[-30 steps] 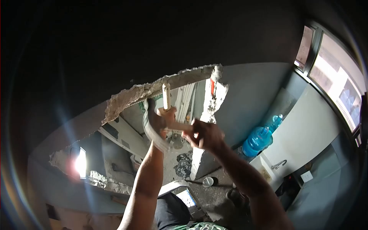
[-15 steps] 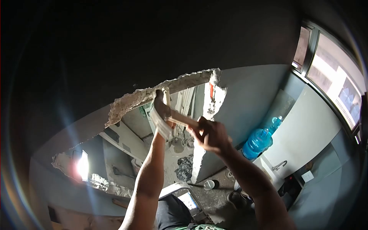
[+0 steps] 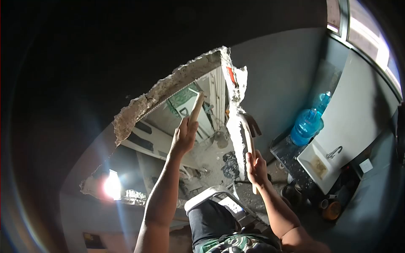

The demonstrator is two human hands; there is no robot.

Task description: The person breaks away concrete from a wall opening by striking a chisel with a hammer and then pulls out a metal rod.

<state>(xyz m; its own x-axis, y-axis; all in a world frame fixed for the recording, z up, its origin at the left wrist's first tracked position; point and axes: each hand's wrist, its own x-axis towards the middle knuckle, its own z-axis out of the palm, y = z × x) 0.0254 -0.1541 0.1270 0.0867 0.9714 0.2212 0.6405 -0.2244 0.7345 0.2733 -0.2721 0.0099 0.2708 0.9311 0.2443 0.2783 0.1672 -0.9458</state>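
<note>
My left hand [image 3: 185,134] is closed round the pale handle of a chisel [image 3: 197,107], held upright in the wall opening, apart from the broken edge. Its thin tip points up and left. In my right hand [image 3: 257,169] is a hammer [image 3: 250,143] by its wooden handle. The dark hammer head is up, beside the white broken edge on the right of the opening. Above both hands runs the rough, chipped top edge [image 3: 168,86] of the opening.
A white rail [image 3: 206,196] rises by my legs. To the right are blue water bottles [image 3: 306,126], a sink [image 3: 314,164] with a tap, and a dark counter [image 3: 291,162]. A black bag [image 3: 230,164] lies on the floor beyond the opening. A bright light [image 3: 112,185] shines at left.
The hammer has swung away from the chisel, down and to the right, with my right hand. The chisel has come off the top edge. My view has shifted too.
</note>
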